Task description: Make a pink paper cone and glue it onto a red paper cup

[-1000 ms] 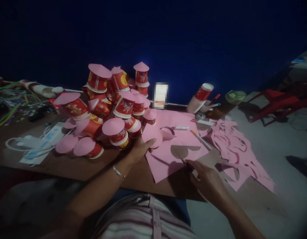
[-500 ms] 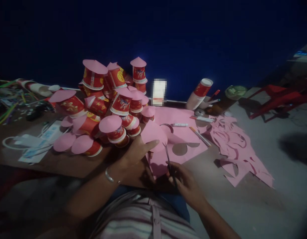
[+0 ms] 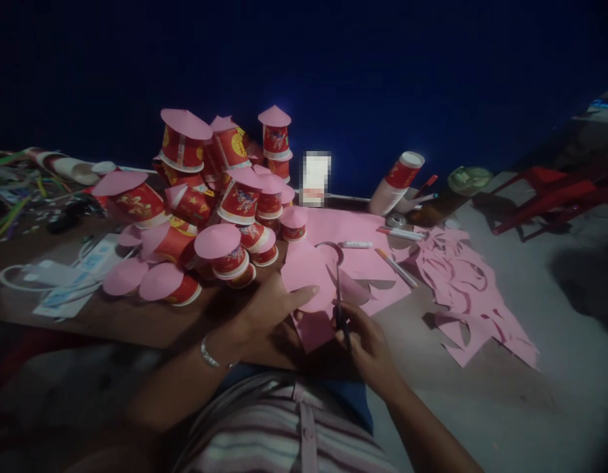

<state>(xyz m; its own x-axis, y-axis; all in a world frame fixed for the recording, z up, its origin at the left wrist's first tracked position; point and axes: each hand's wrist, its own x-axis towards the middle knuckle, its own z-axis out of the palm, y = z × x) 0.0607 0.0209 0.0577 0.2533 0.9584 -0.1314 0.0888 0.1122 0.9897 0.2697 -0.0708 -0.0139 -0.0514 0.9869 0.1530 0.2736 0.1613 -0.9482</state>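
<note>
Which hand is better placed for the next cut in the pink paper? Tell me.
Probably the right hand: it holds the scissors, blades at the pink paper, which the left hand holds.

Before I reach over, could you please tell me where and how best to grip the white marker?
Probably pinch the white marker around its middle, from above and the right: it lies flat sideways, its left end near the scissors.

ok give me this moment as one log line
left hand: holding pink paper | right hand: holding scissors at its edge | nearby: red cups, pink cone tops, pens, paper scraps
</note>
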